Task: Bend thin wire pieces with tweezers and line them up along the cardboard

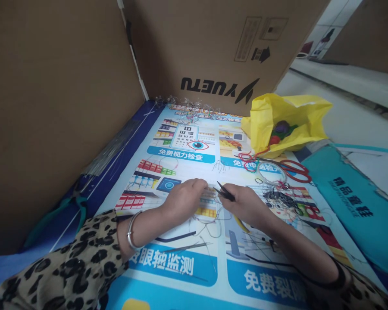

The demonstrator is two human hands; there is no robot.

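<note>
My left hand (184, 199) rests on a printed poster (181, 262) with its fingers curled and pinched at the tips on a thin bit of wire, too fine to make out well. A silver bangle sits on that wrist. My right hand (245, 206) is closed round small dark pliers (224, 192), whose pointed jaws aim left toward my left fingertips. The two hands almost touch. Thin wire pieces (210, 226) lie on the poster just below both hands.
Cardboard boxes (213, 51) wall the left and back. A yellow plastic bag (287, 122) with coloured items lies at the back right, red-handled scissors (294, 168) and wire loops beside it. Green-handled pliers (74, 204) lie at the left. A teal bag (352, 206) lies right.
</note>
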